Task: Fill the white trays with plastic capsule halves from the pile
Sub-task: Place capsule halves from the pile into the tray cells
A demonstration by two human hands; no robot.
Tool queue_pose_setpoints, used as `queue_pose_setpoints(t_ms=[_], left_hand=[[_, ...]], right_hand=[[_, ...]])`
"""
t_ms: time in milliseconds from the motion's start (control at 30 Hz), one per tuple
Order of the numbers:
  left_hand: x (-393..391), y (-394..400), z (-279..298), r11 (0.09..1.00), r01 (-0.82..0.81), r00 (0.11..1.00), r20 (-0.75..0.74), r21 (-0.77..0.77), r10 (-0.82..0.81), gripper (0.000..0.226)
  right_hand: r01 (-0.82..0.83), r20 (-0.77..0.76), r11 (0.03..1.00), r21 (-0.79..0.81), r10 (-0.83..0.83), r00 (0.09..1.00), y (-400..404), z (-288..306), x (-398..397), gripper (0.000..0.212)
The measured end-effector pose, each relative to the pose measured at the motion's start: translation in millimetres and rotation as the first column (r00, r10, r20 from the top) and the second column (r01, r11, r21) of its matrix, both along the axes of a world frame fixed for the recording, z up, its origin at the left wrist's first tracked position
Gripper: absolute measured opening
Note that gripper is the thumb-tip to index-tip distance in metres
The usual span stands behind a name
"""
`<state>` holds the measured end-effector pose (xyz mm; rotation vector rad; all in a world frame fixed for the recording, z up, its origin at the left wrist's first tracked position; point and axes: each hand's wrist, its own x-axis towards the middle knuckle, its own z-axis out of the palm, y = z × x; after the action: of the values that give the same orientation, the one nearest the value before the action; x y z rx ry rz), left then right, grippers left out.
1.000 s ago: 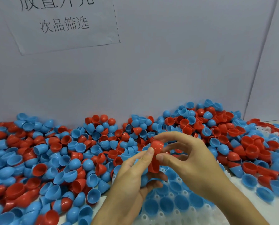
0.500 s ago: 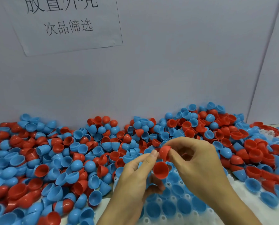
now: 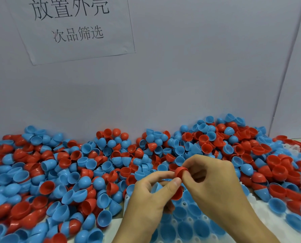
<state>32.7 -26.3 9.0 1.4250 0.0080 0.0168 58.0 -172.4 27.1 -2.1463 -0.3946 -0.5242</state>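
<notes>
Looking nearest first, we see the white tray (image 3: 186,204) at the bottom edge, its round pockets mostly filled with blue halves (image 3: 199,225) sitting open side up. Above it our left hand (image 3: 149,199) has its grip curled, thumb and forefinger pinching a red capsule half (image 3: 177,193) whose open rim faces down toward the tray; a blue piece sits in the palm behind it. Our right hand (image 3: 211,181) pinches a second red half (image 3: 179,171) between thumb and forefinger, its rim turned up and right, dome pointing left. Beyond the hands the pile (image 3: 76,172) of red and blue halves spreads across the tabletop (image 3: 118,223), lying every way. Farthest, a paper sign (image 3: 76,27) on the grey wall reads 放置外壳 and below it 次品筛选.
</notes>
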Motion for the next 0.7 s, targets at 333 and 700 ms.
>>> queue_pose_setpoints(t_ms=[333, 700], left_hand=[[1.7, -2.5, -2.6, 0.988, -0.111, 0.991, 0.09, 0.104, 0.102, 0.007], [5.4, -4.1, -6.4, 0.974, -0.228, 0.972, 0.058, 0.005, 0.227, 0.014]], right_hand=[[-0.013, 0.013, 1.0, -0.019, 0.014, 1.0, 0.6, -1.5, -0.8, 0.022], [-0.015, 0.063, 0.98, -0.196, 0.028, 0.998, 0.3, 3.5, -7.6, 0.008]])
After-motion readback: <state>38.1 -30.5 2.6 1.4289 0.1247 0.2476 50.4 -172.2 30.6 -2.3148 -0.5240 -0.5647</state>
